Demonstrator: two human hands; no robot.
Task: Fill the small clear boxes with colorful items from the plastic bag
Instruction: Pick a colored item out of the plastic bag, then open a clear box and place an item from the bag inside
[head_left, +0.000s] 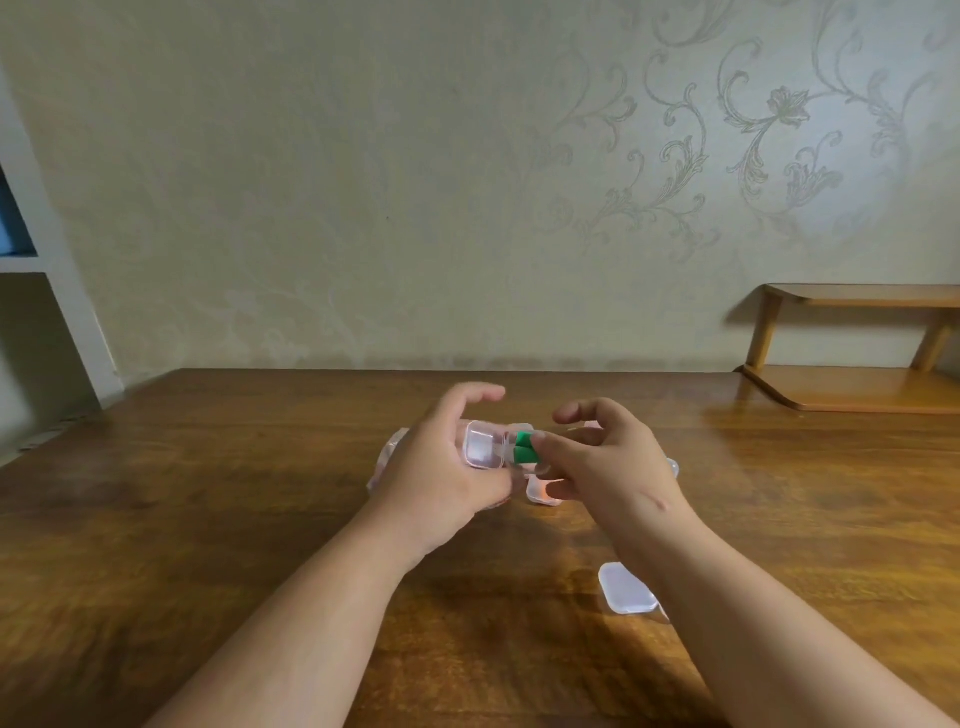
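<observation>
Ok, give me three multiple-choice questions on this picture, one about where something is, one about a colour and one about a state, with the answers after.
1. Where does the lone clear box nearest the camera lie?
A. On the floor
B. On the table beside the right forearm
C. In a drawer

2. What colour is the item that the right hand holds at its fingertips?
A. Green
B. Yellow
C. Blue

3. How is the small box in the left hand?
A. Taped shut
B. Crushed flat
C. Lid open

Answers: B, it rests on the wood next to that arm; A, the piece at the fingertips is plainly green; C, its two halves lie spread side by side.
</observation>
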